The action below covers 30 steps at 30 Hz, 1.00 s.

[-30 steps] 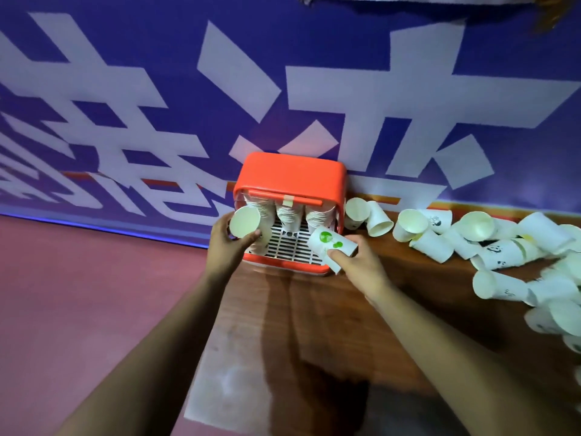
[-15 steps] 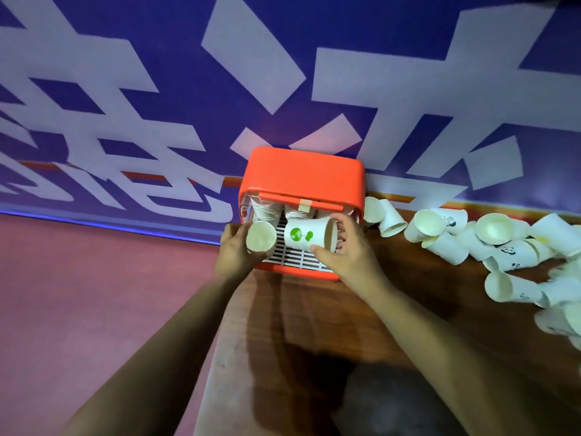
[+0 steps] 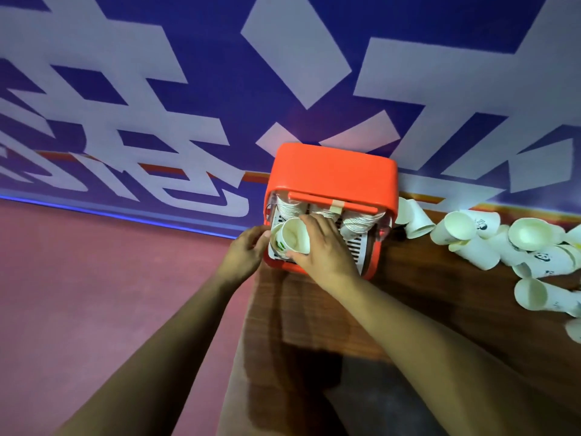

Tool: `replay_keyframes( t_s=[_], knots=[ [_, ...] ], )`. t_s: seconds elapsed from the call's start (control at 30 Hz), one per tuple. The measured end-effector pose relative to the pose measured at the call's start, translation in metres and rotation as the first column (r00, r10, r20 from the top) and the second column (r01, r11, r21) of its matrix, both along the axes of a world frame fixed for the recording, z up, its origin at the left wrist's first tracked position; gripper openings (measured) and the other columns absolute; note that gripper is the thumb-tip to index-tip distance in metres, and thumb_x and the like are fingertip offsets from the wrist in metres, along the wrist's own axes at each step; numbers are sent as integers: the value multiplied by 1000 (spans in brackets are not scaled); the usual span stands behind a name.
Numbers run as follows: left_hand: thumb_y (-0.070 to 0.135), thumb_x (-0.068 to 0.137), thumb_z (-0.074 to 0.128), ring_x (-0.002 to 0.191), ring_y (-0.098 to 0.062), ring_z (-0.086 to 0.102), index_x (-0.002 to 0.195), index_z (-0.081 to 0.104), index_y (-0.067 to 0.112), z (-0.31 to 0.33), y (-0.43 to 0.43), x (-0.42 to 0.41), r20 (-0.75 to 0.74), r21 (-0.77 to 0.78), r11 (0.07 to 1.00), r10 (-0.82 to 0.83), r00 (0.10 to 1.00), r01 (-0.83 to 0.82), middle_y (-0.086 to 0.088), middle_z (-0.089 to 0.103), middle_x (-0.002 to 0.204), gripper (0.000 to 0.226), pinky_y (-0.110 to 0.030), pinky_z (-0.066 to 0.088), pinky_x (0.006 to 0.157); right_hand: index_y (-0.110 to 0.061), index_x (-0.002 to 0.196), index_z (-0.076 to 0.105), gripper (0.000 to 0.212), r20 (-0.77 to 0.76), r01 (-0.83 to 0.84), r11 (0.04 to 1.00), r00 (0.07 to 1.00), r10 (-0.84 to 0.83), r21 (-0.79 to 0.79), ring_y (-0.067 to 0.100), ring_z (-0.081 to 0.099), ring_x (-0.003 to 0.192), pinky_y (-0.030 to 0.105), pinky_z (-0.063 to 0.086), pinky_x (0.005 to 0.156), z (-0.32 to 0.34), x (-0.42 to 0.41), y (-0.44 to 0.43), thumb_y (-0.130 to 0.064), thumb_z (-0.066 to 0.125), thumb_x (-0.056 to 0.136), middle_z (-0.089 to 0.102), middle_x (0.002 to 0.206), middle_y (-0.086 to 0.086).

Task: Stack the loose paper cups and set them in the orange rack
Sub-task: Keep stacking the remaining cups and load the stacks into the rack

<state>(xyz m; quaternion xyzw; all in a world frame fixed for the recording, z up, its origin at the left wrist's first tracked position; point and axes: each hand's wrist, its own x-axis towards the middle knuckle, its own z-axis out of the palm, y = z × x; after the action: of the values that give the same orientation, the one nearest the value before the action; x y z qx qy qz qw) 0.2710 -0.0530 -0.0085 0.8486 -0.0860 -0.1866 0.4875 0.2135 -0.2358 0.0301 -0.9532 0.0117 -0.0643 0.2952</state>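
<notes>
The orange rack stands on the wooden table against the wall, with stacks of paper cups inside it. At its left front, my right hand grips a white paper cup whose mouth faces me. That cup sits partly inside a green-printed cup. My left hand holds the green-printed cup from the left, at the rack's left edge. Whether the two cups are fully nested I cannot tell. Several loose white cups lie on their sides to the right of the rack.
The table's left edge runs just under the rack's left side, with red floor beyond it. A blue and white banner wall stands right behind the rack. The loose cups spread along the table's back right to the frame edge.
My right hand swung its cup left from the rack's middle to the cup in my left hand. The two cups, apart before, are now pushed together.
</notes>
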Motion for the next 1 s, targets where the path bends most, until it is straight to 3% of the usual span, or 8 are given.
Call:
replay_keyframes(
  t_s=[0.13, 0.3, 0.5, 0.7, 0.87, 1.0],
  knots=[
    [37, 105, 44, 111, -10, 64, 125, 65, 23, -7, -1, -3, -65, -42, 999, -4, 998, 1, 7, 71, 117, 32, -32, 48, 99, -10, 133, 53, 82, -102, -12, 1000, 995, 10, -17, 28, 50, 117, 38, 41, 103, -14, 5, 13, -36, 87, 63, 56, 129, 5],
    [23, 101, 55, 107, -6, 65, 127, 64, 24, -14, -3, -4, -29, 0, 999, -40, 999, 40, 10, 71, 115, 28, -24, 51, 94, -9, 137, 51, 74, -188, 13, 991, 982, 13, 136, 25, 44, 129, 34, 34, 111, -35, 3, 9, -17, 83, 71, 49, 138, 5],
    [20, 101, 53, 107, -6, 65, 127, 66, 25, -18, -8, -3, -49, -33, 999, 20, 999, -22, 9, 71, 116, 29, -23, 49, 94, -12, 139, 46, 77, -294, 188, 948, 950, -109, 258, 19, 48, 125, 18, 33, 96, -42, 2, 8, -17, 84, 72, 53, 135, 6],
    [21, 103, 48, 113, -15, 63, 133, 62, 21, -16, -8, -4, -1, 84, 995, 50, 999, -50, 1, 71, 122, 33, -26, 48, 96, -13, 134, 51, 72, -290, 245, 910, 945, -148, 333, 21, 53, 118, 33, 45, 97, -44, 7, 17, -17, 85, 70, 57, 129, 5],
    [18, 101, 51, 109, -24, 62, 132, 61, 11, -9, -14, -2, 108, 166, 984, 44, 993, -61, -11, 64, 123, 34, -30, 47, 93, -10, 138, 47, 74, -309, 245, 915, 940, -143, 320, 20, 50, 125, 26, 39, 102, -41, 0, 8, -22, 83, 75, 53, 136, 7],
    [16, 95, 57, 98, -24, 62, 121, 63, 8, 1, -21, -15, 207, 145, 979, 113, 972, -145, -9, 55, 115, 27, -37, 52, 89, -14, 141, 46, 64, -355, 254, 918, 925, -137, 304, 16, 47, 129, 34, 40, 108, -25, -32, -22, -26, 73, 84, 49, 141, 2]
  ],
)
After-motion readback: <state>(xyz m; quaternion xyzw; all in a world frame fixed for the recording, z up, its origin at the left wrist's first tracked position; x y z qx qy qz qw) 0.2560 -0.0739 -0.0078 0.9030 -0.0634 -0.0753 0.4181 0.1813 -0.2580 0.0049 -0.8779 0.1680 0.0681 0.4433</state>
